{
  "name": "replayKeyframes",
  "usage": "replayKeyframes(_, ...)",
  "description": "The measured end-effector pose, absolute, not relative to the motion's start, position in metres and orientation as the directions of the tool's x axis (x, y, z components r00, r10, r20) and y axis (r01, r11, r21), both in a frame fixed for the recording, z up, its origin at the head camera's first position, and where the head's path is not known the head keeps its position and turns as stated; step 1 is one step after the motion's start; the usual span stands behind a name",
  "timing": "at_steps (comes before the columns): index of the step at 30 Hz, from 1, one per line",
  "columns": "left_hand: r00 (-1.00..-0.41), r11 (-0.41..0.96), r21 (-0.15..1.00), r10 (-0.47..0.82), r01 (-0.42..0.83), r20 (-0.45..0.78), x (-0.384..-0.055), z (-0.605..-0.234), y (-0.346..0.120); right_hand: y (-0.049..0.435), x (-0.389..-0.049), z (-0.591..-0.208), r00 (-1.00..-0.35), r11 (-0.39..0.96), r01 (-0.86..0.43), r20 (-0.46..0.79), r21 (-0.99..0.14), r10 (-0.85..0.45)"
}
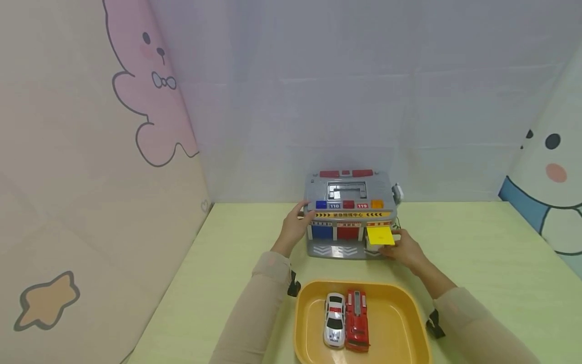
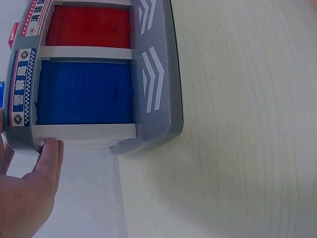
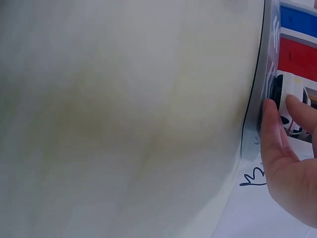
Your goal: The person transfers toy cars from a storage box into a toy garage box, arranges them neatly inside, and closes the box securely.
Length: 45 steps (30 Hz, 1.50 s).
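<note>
I've got the left hand (image 1: 293,227) at the left side of the gray toy station (image 1: 347,215), fingers fairly straight, touching its side, not wrapped round it. My right hand (image 1: 404,248) pinches a white toy vehicle (image 3: 292,89) between thumb and fingers, gap about the toy's width, at the right bay under the raised yellow door (image 1: 380,235). Other 2 doors, blue door (image 2: 85,93) and red door (image 2: 89,27), are down. Nearer me on the table (image 1: 218,263), a yellow tray (image 1: 391,313) holds 2 toys side by side: white police car (image 1: 335,320), red fire truck (image 1: 357,323).
</note>
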State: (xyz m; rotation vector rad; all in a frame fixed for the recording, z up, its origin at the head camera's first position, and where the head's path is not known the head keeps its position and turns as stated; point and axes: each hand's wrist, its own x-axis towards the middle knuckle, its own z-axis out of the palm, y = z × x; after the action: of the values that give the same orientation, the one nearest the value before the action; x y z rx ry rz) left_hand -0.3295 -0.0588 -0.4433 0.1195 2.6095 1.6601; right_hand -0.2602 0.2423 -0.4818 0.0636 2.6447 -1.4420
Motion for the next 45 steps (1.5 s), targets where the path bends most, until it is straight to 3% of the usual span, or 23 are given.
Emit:
replayKeyframes(15, -0.997, 0.431, 0.902, 0.081, 0.037, 0.002, -0.328, -0.441, -0.058, 0.248, -0.277, -0.481, -0.999, 0.775, -0.015, -0.024, -0.632, -0.039)
replayKeyframes(32, -0.996, 0.425, 0.904, 0.086, 0.035, -0.001, -0.328, -0.444, -0.058, 0.252, -0.278, -0.478, -1.0, 0.778, -0.006, -0.003, -0.628, -0.011)
replayKeyframes(45, -0.997, 0.439, 0.898, 0.083, 0.041, 0.004, -0.33, -0.444, -0.059, 0.259, -0.272, -0.474, -0.999, 0.706, 0.009, -0.041, -0.708, -0.029)
